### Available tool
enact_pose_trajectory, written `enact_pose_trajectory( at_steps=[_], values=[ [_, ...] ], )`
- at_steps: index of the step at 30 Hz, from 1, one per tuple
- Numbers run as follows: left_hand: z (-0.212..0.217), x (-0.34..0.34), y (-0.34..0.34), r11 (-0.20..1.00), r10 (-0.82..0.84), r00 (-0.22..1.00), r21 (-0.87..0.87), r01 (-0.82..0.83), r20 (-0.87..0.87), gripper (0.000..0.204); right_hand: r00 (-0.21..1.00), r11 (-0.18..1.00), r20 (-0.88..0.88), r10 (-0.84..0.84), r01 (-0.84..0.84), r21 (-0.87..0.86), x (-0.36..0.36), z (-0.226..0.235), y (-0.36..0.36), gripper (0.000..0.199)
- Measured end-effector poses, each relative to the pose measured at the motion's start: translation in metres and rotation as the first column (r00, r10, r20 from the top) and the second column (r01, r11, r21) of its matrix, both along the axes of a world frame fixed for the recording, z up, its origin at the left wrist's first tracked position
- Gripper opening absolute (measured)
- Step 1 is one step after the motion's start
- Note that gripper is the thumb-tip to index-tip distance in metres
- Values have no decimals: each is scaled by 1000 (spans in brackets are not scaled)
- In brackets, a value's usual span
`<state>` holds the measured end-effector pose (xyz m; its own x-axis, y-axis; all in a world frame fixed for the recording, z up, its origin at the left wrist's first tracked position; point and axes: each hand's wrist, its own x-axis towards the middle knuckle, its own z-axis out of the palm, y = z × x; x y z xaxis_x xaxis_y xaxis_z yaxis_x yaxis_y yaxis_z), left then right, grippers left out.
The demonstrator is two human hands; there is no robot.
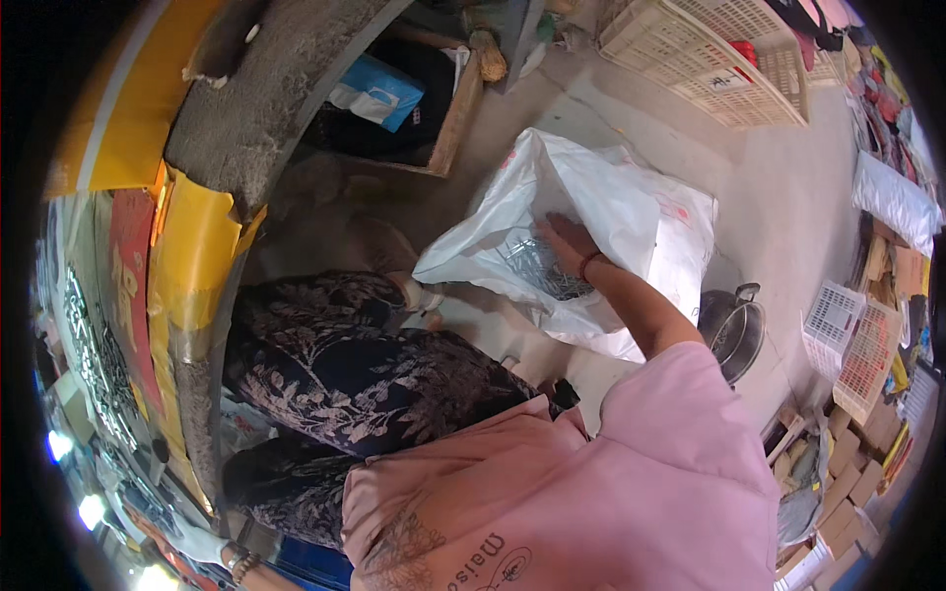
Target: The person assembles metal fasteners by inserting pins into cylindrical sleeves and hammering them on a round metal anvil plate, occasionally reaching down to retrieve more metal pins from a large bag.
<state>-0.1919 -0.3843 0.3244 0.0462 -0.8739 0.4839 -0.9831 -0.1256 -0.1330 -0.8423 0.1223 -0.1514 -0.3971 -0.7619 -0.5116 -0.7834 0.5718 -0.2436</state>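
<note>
My right hand (572,244) is bare and reaches into the mouth of a white woven sack (680,222). Its fingers look stretched out against a pile of thin, shiny metal pieces (537,264) inside; I see nothing gripped between them. The sack stands on the floor with its top pulled wide and folded over. My left hand (200,543), in a white glove, is far off at the lower left beside the worktable's edge. Blur and the rim of the picture hide its fingers. More small metal pieces (99,364) lie spread over the table near that side.
A black pot (734,330) sits right of the sack. Plastic crates (690,59) stand at the back, with smaller baskets (838,320) at the right. A wooden box (458,118) holding a blue packet (394,94) is under the table. Yellow tape (202,261) covers the table edge.
</note>
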Motion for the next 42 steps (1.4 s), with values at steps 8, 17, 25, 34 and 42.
enact_pose_trajectory(
  at_steps=[8,17,25,34,42],
  values=[
    [-3,-8,5,1000,3,995,-2,-3,-103,63,979,970,-46,-200,204,130,42,4,-12,93],
    [-2,51,-23,1000,28,995,-9,-29,-100,63,952,982,-246,-184,168,-82,51,-12,-4,89],
    [-8,25,-11,996,13,1000,-85,-15,-24,53,948,969,-244,-206,233,87,92,-9,2,103],
    [0,1,6,998,-39,992,-47,34,-119,60,966,955,-32,-257,259,144,86,9,-10,97],
    [0,-10,13,994,-29,991,-109,15,-131,58,939,941,-123,-322,332,70,108,-12,-22,58]
  ],
)
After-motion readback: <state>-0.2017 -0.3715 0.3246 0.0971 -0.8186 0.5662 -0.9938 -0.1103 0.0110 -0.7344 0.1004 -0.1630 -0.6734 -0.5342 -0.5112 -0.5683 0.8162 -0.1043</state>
